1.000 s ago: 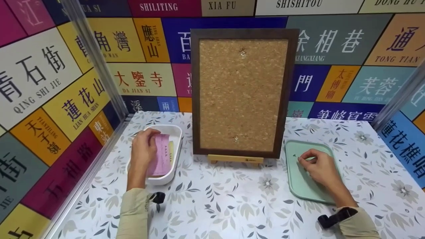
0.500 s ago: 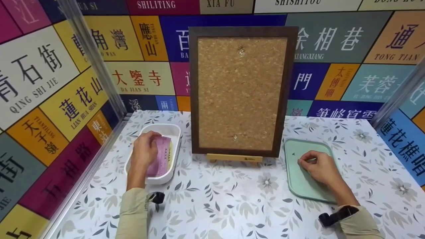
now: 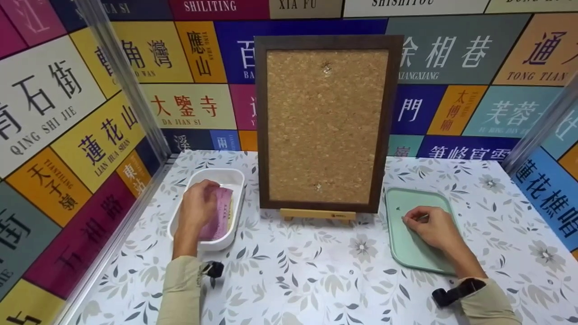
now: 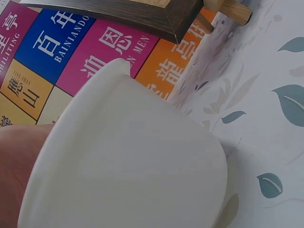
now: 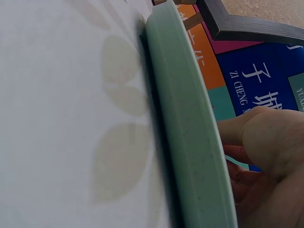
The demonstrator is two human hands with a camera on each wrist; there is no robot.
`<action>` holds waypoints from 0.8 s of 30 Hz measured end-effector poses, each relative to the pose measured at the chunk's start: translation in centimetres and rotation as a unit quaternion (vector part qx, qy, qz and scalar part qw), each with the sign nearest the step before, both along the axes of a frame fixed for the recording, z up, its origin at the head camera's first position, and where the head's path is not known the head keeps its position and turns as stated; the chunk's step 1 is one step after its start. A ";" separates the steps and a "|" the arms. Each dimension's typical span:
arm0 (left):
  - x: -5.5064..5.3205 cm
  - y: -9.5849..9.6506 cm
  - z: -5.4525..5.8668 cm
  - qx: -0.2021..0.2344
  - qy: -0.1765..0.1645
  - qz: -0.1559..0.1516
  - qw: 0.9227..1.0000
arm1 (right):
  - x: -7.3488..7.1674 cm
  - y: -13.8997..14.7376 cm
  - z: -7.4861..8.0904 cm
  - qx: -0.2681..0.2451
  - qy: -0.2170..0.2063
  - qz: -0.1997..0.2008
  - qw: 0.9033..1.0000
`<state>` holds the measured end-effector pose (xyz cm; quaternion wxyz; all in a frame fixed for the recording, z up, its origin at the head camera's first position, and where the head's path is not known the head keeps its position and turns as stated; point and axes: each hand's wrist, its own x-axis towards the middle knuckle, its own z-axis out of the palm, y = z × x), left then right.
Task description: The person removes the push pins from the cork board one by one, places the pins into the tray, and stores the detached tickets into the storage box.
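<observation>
In the head view, my left hand reaches into a white tray, fingers curled over the left part of a pink paper slip. A yellow slip shows as a narrow strip under its right edge. My right hand is low over the green tray, with thumb and index fingertips together; I cannot tell whether something small is between them. A tiny dark piece lies just beyond those fingertips. The wrist views mostly show the outer walls of the trays, which hide the fingertips.
A dark-framed corkboard stands between the trays on a small wooden easel. Two small shiny pieces sit on the cork, one near the top and one near the bottom. Sign-patterned panels rise behind and at both sides of the leaf-print tabletop.
The pink slip has shifted slightly and tilted under my left hand, covering more of the yellow one. My right hand stays nearly in place, its fingertips pinched together throughout.
</observation>
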<state>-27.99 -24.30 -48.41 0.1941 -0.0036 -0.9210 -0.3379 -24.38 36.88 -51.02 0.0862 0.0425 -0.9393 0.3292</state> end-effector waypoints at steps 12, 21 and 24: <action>-0.1 -0.1 0.0 0.004 -0.004 -0.002 1.000 | 0.2 -0.2 0.4 0.002 -0.016 0.002 1.000; 0.1 -0.2 0.3 0.017 -0.020 0.034 0.999 | 0.0 -0.1 0.9 -0.015 -0.037 -0.004 0.999; 0.2 -0.1 0.5 0.011 -0.020 0.060 0.998 | 0.2 -0.1 1.4 -0.024 -0.045 -0.008 0.999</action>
